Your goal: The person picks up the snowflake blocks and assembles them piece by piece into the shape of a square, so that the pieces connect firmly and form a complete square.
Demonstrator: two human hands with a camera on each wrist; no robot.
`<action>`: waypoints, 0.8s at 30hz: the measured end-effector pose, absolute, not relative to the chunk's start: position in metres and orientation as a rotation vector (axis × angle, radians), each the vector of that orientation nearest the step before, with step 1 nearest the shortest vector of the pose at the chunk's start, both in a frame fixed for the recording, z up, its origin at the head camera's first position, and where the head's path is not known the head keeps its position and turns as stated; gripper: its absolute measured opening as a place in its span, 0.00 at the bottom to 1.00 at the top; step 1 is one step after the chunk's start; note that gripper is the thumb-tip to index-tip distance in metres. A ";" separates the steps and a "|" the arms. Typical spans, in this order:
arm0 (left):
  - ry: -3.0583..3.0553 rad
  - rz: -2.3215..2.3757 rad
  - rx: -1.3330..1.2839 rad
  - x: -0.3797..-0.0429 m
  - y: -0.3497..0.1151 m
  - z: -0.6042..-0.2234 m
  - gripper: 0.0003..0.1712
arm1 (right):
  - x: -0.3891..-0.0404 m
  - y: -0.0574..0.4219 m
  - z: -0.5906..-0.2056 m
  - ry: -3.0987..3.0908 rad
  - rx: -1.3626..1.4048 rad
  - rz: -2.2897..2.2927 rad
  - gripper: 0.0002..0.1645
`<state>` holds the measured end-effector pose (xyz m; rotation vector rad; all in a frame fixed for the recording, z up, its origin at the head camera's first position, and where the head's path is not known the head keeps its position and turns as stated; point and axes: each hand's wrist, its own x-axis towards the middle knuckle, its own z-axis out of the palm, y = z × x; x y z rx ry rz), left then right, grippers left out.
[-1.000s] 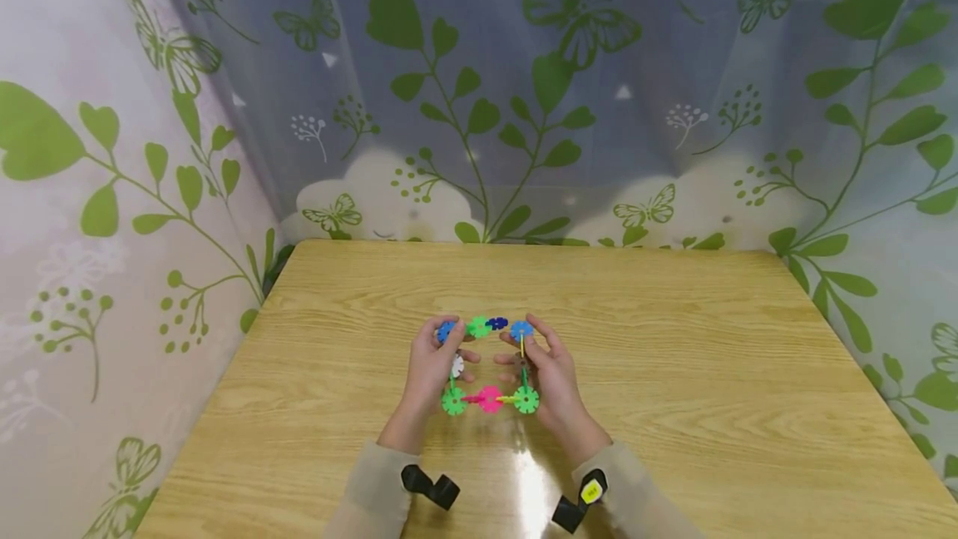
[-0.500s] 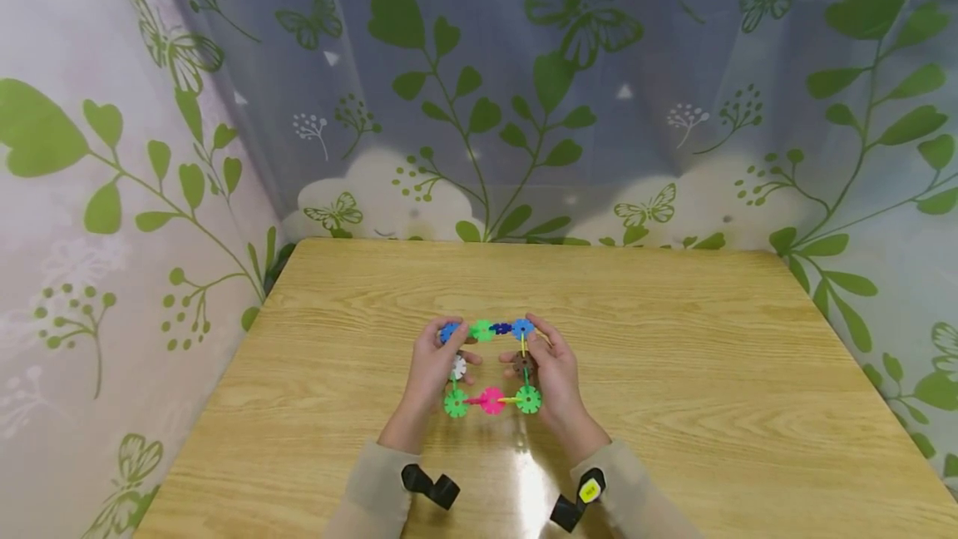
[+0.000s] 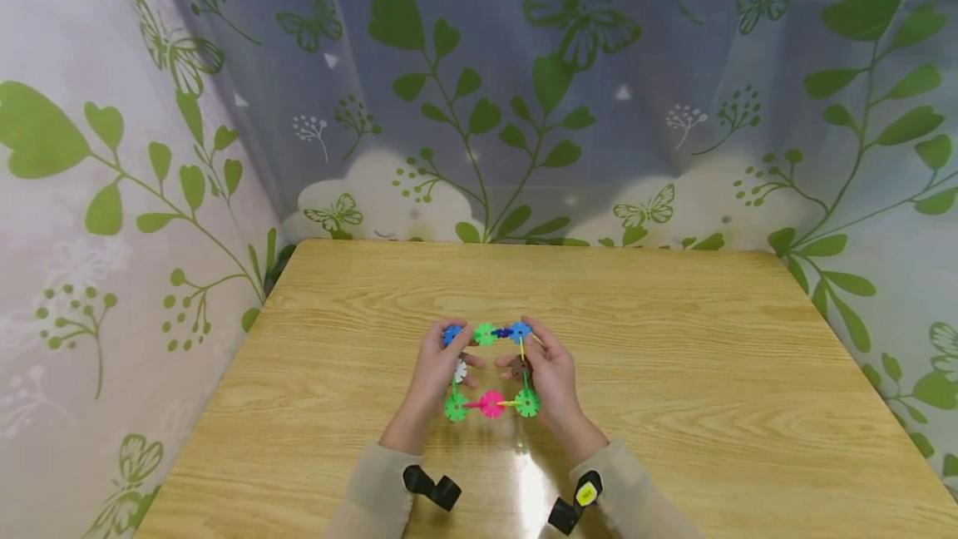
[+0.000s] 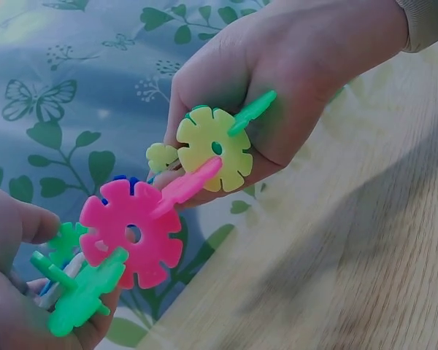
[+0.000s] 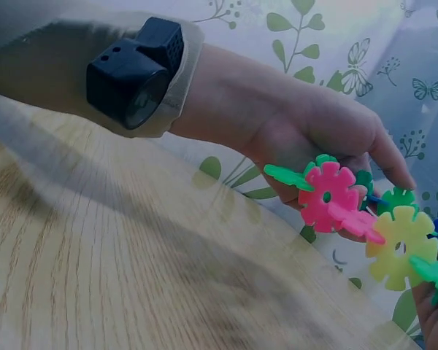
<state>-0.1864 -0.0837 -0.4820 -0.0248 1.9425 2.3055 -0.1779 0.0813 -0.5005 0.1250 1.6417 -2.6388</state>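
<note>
A ring of notched plastic snowflake discs is held raised over the table by both hands. My left hand pinches a blue disc at its far left corner, thumb on top. My right hand pinches the blue disc at the far right corner. Between these corners run a green disc and a dark blue disc. A white disc is on the left side, a brown disc on the right. Along the near side, a pink disc links towards a yellow disc, with green discs at both corners.
The wood-grain table spreads around the hands. Patterned cloth with green leaves and butterflies hangs behind it and at the sides. A black camera is strapped at the left sleeve cuff.
The disc ring has dipped slightly towards the person, and the brown disc shows more of its face than a second ago. Both hands keep their hold.
</note>
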 end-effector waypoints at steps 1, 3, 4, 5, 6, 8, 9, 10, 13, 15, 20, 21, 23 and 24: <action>1.965 2.288 -0.004 -0.186 -0.083 -0.483 0.24 | -0.178 0.081 -0.501 1.664 0.133 -2.630 0.21; 2.012 2.245 0.027 -0.185 -0.082 -0.484 0.24 | -0.177 0.080 -0.501 1.707 0.135 -2.620 0.22; 2.034 2.223 0.040 -0.185 -0.082 -0.484 0.24 | -0.177 0.079 -0.502 1.718 0.130 -2.625 0.22; 2.053 2.203 0.051 -0.185 -0.081 -0.485 0.24 | -0.177 0.079 -0.502 1.735 0.117 -2.623 0.22; 2.069 2.191 0.064 -0.185 -0.081 -0.486 0.24 | -0.176 0.079 -0.502 1.754 0.102 -2.621 0.23; 2.083 2.178 0.076 -0.185 -0.081 -0.487 0.23 | -0.176 0.078 -0.502 1.774 0.085 -2.618 0.23; 2.084 2.167 0.089 -0.183 -0.081 -0.483 0.22 | -0.176 0.078 -0.503 1.789 0.084 -2.609 0.23; 2.080 2.159 0.098 -0.181 -0.081 -0.479 0.22 | -0.176 0.079 -0.503 1.791 0.082 -2.601 0.23; 2.066 2.134 0.117 -0.176 -0.081 -0.465 0.20 | -0.176 0.079 -0.506 1.788 0.103 -2.567 0.23; 2.054 2.119 0.119 -0.173 -0.082 -0.457 0.19 | -0.177 0.080 -0.507 1.784 0.116 -2.545 0.23; 2.023 2.129 0.117 -0.176 -0.082 -0.461 0.20 | -0.180 0.085 -0.506 1.756 0.118 -2.551 0.22; 2.016 2.136 0.116 -0.177 -0.082 -0.463 0.21 | -0.181 0.086 -0.506 1.754 0.118 -2.552 0.22; 2.014 2.147 0.109 -0.178 -0.081 -0.465 0.22 | -0.182 0.087 -0.507 1.759 0.134 -2.544 0.22; 2.011 2.156 0.106 -0.180 -0.081 -0.468 0.23 | -0.182 0.088 -0.507 1.761 0.144 -2.541 0.22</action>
